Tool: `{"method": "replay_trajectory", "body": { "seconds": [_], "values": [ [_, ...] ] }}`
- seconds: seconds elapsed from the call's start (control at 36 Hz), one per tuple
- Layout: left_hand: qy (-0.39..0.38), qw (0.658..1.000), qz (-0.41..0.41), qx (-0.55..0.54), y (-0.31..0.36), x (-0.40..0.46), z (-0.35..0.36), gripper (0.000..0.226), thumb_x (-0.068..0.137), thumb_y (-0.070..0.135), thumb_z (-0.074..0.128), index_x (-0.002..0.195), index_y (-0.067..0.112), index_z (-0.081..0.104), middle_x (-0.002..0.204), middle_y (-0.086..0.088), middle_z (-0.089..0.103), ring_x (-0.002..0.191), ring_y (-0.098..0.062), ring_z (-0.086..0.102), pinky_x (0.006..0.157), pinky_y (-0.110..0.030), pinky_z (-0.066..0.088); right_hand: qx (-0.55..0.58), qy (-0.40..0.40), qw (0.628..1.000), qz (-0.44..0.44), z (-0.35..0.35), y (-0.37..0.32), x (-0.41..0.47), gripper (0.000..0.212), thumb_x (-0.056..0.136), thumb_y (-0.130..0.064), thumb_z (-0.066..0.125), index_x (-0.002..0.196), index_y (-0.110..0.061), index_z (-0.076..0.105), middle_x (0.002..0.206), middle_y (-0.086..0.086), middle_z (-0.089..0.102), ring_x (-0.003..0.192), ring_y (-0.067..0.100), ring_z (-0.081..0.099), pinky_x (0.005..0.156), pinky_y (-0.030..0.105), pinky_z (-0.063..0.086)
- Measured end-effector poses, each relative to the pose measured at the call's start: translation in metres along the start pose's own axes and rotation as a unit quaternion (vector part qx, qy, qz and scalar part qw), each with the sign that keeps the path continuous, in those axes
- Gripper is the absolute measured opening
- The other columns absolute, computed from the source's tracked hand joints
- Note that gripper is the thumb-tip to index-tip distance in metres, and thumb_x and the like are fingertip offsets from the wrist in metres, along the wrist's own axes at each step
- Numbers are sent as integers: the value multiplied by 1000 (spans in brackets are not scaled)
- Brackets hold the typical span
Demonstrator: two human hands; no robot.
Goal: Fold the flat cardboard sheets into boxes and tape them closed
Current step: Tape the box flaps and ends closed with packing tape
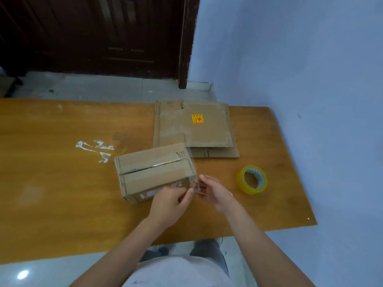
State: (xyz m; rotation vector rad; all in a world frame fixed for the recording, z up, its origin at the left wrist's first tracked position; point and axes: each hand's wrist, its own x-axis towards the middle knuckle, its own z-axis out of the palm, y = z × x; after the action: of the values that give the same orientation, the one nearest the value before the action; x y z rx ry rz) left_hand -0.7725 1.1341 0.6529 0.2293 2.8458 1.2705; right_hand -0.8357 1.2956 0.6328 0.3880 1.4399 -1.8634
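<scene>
A folded cardboard box point(153, 170) stands on the wooden table point(51, 183), its top flaps closed along a centre seam with clear tape over it. A strip of clear tape point(199, 188) hangs off the box's right end. My left hand point(172, 204) pinches this strip just in front of the box's right corner. My right hand point(213, 192) holds the strip's other side with fingertips. Behind the box lies a stack of flat cardboard sheets point(207, 131), the top one with a yellow sticker. A yellow tape roll point(251, 179) stands to the right of my hands.
White tape scraps point(94, 149) stick to the table left of the box. The table's right edge runs close to a blue wall point(310, 69). A dark wooden door point(103, 34) stands beyond the table's far edge.
</scene>
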Motion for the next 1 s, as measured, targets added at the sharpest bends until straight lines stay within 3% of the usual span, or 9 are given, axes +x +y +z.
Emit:
{"method": "replay_trajectory", "body": {
  "seconds": [0.08,0.14,0.22,0.36,0.58,0.67,0.89,0.94,1.0],
  "values": [
    [-35,985,-163,-42,-9,-4,21,34,91,57,40,72,31,53,66,7,58,57,-5,55,54,-23,46,-13,1,1000,-7,-3,2,-2,14,93,-21,52,94,-11,63,86,5,64,84,19,59,79,34,44],
    [-30,957,-236,-169,-5,-1,26,31,84,63,42,83,36,55,81,9,65,73,-9,63,65,-29,54,-27,5,1000,-11,-4,3,-6,12,93,-15,52,88,-13,63,85,4,64,85,19,59,79,34,44],
    [-36,903,-265,-335,6,9,23,20,91,45,49,97,31,61,94,5,66,86,-13,62,63,-24,51,-69,8,997,-19,-6,2,-11,12,92,-10,53,93,-13,64,86,3,66,87,19,60,80,33,46],
    [-30,836,-330,-438,11,15,20,18,92,25,57,94,10,66,94,-7,68,87,-19,63,64,-29,54,-101,7,994,-27,-9,0,-12,11,90,-7,57,93,-12,66,83,3,68,80,17,61,75,28,48],
    [22,850,-345,-398,14,10,29,21,91,20,61,96,0,64,89,-11,65,79,-17,63,62,-28,57,-173,32,984,-29,-19,-9,-14,9,87,-5,61,90,-12,66,76,1,62,68,10,55,65,19,45],
    [58,852,-363,-373,17,8,36,18,90,20,61,94,4,66,91,-12,67,82,-21,64,64,-33,57,-178,42,983,-26,-19,-9,-14,9,87,-6,61,88,-14,67,75,-1,64,67,9,56,64,18,47],
    [78,817,-436,-369,20,0,37,16,88,25,65,101,18,61,98,-6,67,85,-26,66,60,-38,58,-182,42,982,-25,-14,0,-10,12,88,-7,61,83,-17,65,69,-7,64,65,9,56,60,18,47],
    [55,817,-462,-339,18,-2,35,26,86,30,67,106,15,58,96,-5,67,81,-25,68,53,-32,55,-185,38,981,-32,-13,1,-10,10,88,-9,61,86,-18,64,73,-6,64,69,9,57,63,20,47],
    [-38,840,-470,-268,21,-3,26,29,87,34,65,104,12,58,87,-4,70,71,-20,69,52,-27,51,-186,31,981,-45,-13,1,-11,9,88,-10,61,89,-18,63,79,-4,63,71,10,57,64,19,46]
  ]
}}
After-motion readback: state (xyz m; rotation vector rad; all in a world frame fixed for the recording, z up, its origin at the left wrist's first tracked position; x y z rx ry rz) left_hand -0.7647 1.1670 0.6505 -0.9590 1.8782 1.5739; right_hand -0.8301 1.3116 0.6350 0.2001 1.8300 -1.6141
